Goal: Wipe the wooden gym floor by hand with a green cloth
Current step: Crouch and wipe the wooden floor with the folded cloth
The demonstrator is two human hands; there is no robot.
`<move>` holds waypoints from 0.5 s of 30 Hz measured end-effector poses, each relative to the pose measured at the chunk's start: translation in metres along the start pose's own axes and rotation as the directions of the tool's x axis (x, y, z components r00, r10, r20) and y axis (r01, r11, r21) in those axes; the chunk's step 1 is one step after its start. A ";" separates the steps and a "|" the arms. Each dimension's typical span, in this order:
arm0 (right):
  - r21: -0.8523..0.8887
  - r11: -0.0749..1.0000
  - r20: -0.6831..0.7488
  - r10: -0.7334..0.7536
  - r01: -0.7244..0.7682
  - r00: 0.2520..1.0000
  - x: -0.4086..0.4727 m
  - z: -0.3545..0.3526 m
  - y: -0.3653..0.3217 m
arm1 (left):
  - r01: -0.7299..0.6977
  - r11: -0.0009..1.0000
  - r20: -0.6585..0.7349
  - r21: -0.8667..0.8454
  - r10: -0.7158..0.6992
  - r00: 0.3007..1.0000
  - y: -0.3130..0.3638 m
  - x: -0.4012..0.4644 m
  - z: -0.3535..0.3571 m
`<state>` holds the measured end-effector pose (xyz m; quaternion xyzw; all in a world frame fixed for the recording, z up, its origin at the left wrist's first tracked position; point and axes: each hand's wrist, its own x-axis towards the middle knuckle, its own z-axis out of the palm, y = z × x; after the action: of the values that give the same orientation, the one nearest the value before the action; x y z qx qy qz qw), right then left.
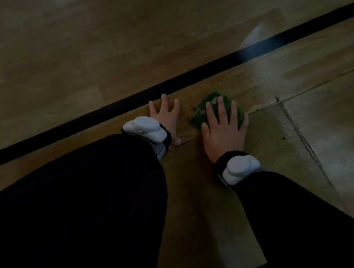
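- Right hand (223,128) lay flat, fingers spread, pressing the green cloth (200,114) onto the floor (187,189).
- Left hand (166,116) rested beside it, splayed, empty, near the black line (109,107).

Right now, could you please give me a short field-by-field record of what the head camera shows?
surface: wooden floor, dimly lit
floor marking: black line, running diagonally past the hands
cloth: green cloth, folded, flat on the floor
right hand: right hand, palm down, pressed on the cloth
left hand: left hand, fingers spread, flat on bare floor beside the line
wrists: a white device strapped on each
sleeves: dark
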<state>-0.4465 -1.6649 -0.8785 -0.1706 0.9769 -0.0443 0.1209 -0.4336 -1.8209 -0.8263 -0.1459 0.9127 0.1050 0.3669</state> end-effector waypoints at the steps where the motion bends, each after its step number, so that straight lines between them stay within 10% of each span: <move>1: -0.009 1.000 0.003 -0.024 0.024 1.000 -0.003 0.002 -0.004 | 0.001 1.000 0.000 -0.003 -0.001 1.000 0.000 0.000 0.000; 15: 0.027 0.998 0.022 0.058 -0.059 0.998 0.056 -0.021 0.040 | 0.074 0.987 -0.082 -0.140 -0.086 0.993 -0.006 -0.006 0.006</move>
<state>-0.5159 -1.6456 -0.8761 -0.1407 0.9794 -0.0525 0.1347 -0.4236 -1.8239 -0.8264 -0.2117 0.9119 0.1460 0.3198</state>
